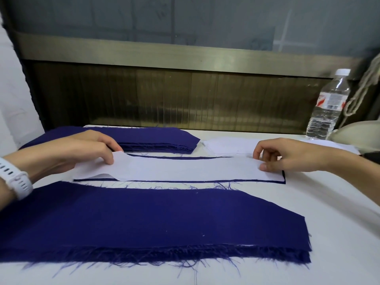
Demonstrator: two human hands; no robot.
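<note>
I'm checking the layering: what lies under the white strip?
A blue fabric piece: only its thin edges show along the near side, far side and right end; the white strip covers the rest.

White strip [174,168] flat atop navy piece [205,181]; L end lifted.

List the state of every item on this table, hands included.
Left hand: pinching the white strip's left end.
Right hand: pinching the strip's right end.
White strip: lying over the navy piece, left end raised.
Navy piece: flat, almost covered, edges showing.
Near navy stack: flat, edges frayed.
Far navy stack: flat, piled.
Water bottle: upright, capped.
</note>
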